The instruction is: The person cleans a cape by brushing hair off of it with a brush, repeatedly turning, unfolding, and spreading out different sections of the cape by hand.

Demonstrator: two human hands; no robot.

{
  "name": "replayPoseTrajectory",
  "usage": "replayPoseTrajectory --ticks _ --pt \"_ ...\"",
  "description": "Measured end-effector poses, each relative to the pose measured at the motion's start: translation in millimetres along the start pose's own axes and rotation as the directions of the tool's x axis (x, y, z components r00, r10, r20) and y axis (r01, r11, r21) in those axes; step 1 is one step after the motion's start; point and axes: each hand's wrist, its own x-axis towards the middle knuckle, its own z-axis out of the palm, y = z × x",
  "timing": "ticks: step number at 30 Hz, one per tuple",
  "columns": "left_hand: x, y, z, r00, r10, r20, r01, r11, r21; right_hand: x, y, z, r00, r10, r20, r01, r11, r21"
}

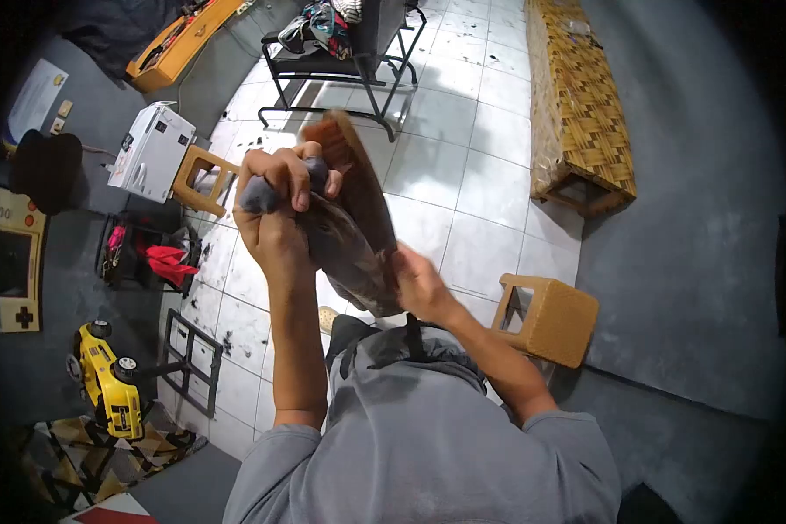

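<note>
My left hand [279,205] is closed around a bunched grey cloth [259,196], which shows between the fingers. Against that hand lies a long brown shoe-like item [371,196] with a curved edge and a reddish-brown, ribbed-looking upper end. Its lower part looks greyish and creased, and I cannot tell where the cloth stops there. My right hand [424,284] grips the item's lower right edge, with fingertips partly hidden behind it. Both hands hold it raised in front of my body, tilted, above the tiled floor.
A woven-pattern stool [559,323] stands right, near a long woven-pattern bench [585,113]. Ahead is a black metal-framed chair [367,74] with clothes on it. At left are a white box [153,153], a tan stool [199,179] and a yellow toy car [109,384].
</note>
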Motion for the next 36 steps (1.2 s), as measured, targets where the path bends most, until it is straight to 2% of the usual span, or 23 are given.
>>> replayPoseTrajectory --ticks 2,3,5,7,8,9,11,13,15,16,17,18,19,21,23,25,26,28,30,31,32,34,36 --pt "1 4 8 0.991 0.073 -0.113 -0.078 0.996 -0.037 -7 55 9 0.999 -0.007 0.047 0.017 0.977 -0.211" --pt "4 10 5 0.991 0.05 -0.127 -0.065 0.991 -0.114 -16 76 -2 0.981 0.159 0.113 -0.107 0.923 -0.37" --pt "11 25 -9 0.989 -0.001 -0.15 -0.04 0.963 -0.267 -44 150 -28 0.908 0.405 0.111 -0.218 0.681 -0.699" --pt "16 36 -20 0.991 0.022 -0.13 -0.064 0.944 -0.324 -101 255 -78 0.865 0.468 0.181 -0.055 0.446 -0.893" --pt "17 40 -32 1.0 0.018 0.005 -0.015 0.93 -0.366 -119 275 -105 0.706 0.677 0.208 -0.012 0.305 -0.952" --pt "19 43 -41 0.989 0.019 0.144 0.04 0.916 -0.399 -136 286 -123 0.583 0.812 0.029 -0.236 0.203 -0.95" --pt "19 48 -44 0.961 -0.104 0.255 0.199 0.901 -0.384 -152 285 -145 0.496 0.863 -0.097 -0.276 0.051 -0.96" --pt "16 44 -46 0.915 -0.218 0.34 0.325 0.898 -0.298 -140 264 -153 0.545 0.791 -0.277 -0.535 0.075 -0.841" --pt "14 32 -50 0.868 -0.308 0.39 0.388 0.91 -0.145 -116 260 -162 0.803 0.545 -0.242 -0.464 0.317 -0.827" --pt "14 27 -46 0.836 -0.327 0.441 0.395 0.916 -0.07 -85 208 -148 0.846 0.464 -0.262 -0.495 0.505 -0.707" --pt "14 20 -40 0.799 -0.348 0.49 0.396 0.918 0.005 -58 162 -132 0.822 0.497 -0.277 -0.569 0.72 -0.396" --pt "14 19 -28 0.752 -0.397 0.525 0.441 0.896 0.046 -35 117 -117 0.866 0.47 -0.169 -0.497 0.845 -0.196" --pt "12 13 -24 0.722 -0.407 0.559 0.44 0.894 0.082 -19 77 -104 0.908 0.411 -0.075 -0.411 0.911 0.026" --pt "18 8 -19 0.666 -0.404 0.627 0.345 0.912 0.22 -3 28 -75 0.986 0.158 0.053 -0.166 0.964 0.206" --pt "21 6 -11 0.709 -0.322 0.627 0.219 0.946 0.238 -4 25 -56 0.959 0.202 0.198 -0.261 0.902 0.345" --pt "24 7 -8 0.782 -0.227 0.58 0.165 0.974 0.158 -7 6 -38 0.966 0.123 0.227 -0.142 0.988 0.066" --pt "25 11 -9 0.816 -0.195 0.544 0.181 0.98 0.079 -10 46 -23 0.985 -0.107 0.134 0.109 0.994 -0.009" --pt "30 19 -18 0.874 -0.093 0.476 0.192 0.968 -0.164 -35 106 -40 0.941 0.271 0.202 -0.177 0.904 -0.389" --pt "39 26 -26 0.861 0.057 0.506 0.196 0.88 -0.433 -79 195 -68 0.915 0.354 0.194 -0.054 0.585 -0.81" --pt "46 34 -27 0.817 0.144 0.558 0.219 0.818 -0.532 -96 219 -84 0.789 0.606 0.1 -0.154 0.352 -0.923" --pt "48 45 -28 0.832 0.149 0.534 0.19 0.829 -0.527 -119 249 -108 0.667 0.743 0.046 -0.224 0.259 -0.94" --pt "50 57 -32 0.798 0.143 0.586 0.211 0.844 -0.493 -157 260 -137 0.615 0.787 -0.045 -0.274 0.161 -0.948" --pt "46 60 -36 0.791 0.08 0.607 0.264 0.85 -0.456 -152 263 -148 0.643 0.765 -0.031 -0.303 0.216 -0.928"
